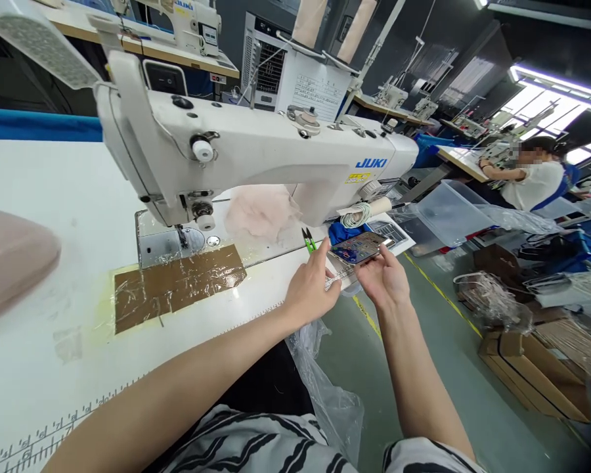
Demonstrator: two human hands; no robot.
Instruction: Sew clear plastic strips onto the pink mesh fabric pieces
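My right hand (pixel 387 279) holds a smartphone (pixel 358 248) from below and at its right edge, screen lit and facing up. My left hand (pixel 311 288) is at the phone's left edge with fingers apart; whether it touches the phone I cannot tell. Green-handled thread snips (pixel 308 240) lie on the table just beyond my left hand. Behind the phone are a bunched blue cloth (pixel 345 232) and a coil of pale cord (pixel 357 215). A white sewing machine (pixel 270 148) stands over the table, with pale pink fabric (pixel 263 213) under its arm.
Brown tape (pixel 177 286) covers part of the white table (pixel 39 177) before the needle. A blurred pink object (pixel 14 263) is at far left. Right of the table are a clear plastic bin (pixel 446 210), a cardboard box (pixel 532 374) and a seated person (pixel 536 177). Plastic film (pixel 329 394) hangs by my lap.
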